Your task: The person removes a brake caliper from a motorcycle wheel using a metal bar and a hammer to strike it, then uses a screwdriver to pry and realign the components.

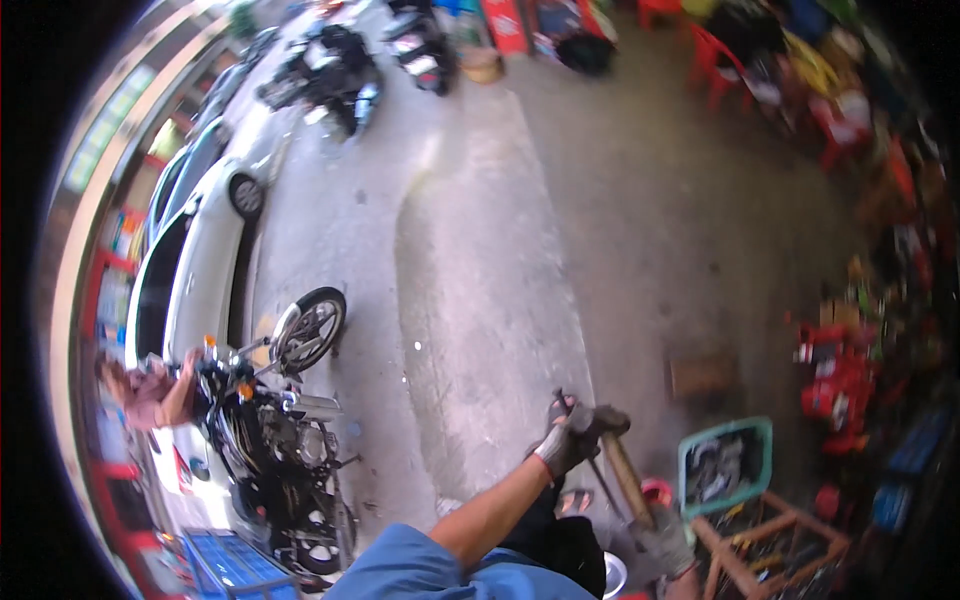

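Note:
My left hand (566, 446), in a grey work glove, is closed round a thin dark metal rod (597, 478) that slants down to the right. Lower right, my gloved right hand (664, 545) grips the wooden handle of a hammer (628, 478). The hammer's dark head (606, 420) is up beside my left hand, and whether they touch I cannot tell. What lies under the rod's lower end is hard to make out. A turquoise crate (770, 452) of grey metal parts stands right of my hands, with a brown frame (735, 558) in front of it.
To the left a motorcycle (270, 430) stands with a person (155, 395) beside it and a white car (200, 260) behind. A flat brown piece (702, 378) lies on the concrete floor. Red chairs (718, 65) and clutter line the right side. A white bucket (613, 574) is near me.

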Available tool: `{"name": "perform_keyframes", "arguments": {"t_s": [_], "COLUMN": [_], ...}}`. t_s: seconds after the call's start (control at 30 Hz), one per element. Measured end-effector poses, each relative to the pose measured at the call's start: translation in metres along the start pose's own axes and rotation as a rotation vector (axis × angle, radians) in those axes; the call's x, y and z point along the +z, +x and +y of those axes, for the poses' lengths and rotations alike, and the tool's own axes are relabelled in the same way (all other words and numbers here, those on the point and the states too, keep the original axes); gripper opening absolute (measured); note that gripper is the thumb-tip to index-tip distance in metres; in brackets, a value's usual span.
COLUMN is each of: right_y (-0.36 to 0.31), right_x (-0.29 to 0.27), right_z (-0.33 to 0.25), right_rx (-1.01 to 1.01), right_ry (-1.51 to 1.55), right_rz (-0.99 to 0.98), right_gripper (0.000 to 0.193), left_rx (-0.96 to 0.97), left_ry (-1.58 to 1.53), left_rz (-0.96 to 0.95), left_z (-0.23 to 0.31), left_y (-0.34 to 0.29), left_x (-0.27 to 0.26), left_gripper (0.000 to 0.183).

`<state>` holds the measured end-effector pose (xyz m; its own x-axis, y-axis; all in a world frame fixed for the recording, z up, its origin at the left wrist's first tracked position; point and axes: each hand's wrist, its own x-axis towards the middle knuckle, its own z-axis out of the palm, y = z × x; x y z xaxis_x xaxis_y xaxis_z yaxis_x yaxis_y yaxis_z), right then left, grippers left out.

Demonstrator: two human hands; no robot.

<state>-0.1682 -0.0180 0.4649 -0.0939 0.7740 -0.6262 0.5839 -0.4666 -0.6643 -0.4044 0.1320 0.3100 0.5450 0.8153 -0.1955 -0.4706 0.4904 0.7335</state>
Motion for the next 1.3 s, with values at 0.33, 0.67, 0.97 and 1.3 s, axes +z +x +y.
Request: {"name": "perform_keyframes", "arguments": {"t_s": [0.33, 0.67, 0.97, 1.3], "right_y": [0.177, 0.419, 0.657, 0.834], "right_x": [0.002, 0.035, 0.005, 0.059], "right_z": [-0.21, -0.465, -0.607, -0.791], "right_rx": [-0.258, -0.563, -0.494, -0.391], "right_ry": [-0.246, -0.156, -0.045, -0.326], "right_rz": [-0.494, -0.214, -0.473, -0.642], "right_gripper": [0.051, 0.041, 0.03, 0.026], "left_rx": [0.011, 0.138, 0.224, 0.532], "left_ry": [-0.177, 0.163, 0.393, -0.236], "left_rz": [0.516, 0.668, 1.242, 2.001], "left_z": [0.254, 0.434, 0.556, 0.6], "left_y": [-0.024, 0.078, 0.145, 0.094], "left_x": [-0.062, -0.169, -0.357, -0.493], "left_gripper": [0.055, 0.042, 0.038, 0.038]}}
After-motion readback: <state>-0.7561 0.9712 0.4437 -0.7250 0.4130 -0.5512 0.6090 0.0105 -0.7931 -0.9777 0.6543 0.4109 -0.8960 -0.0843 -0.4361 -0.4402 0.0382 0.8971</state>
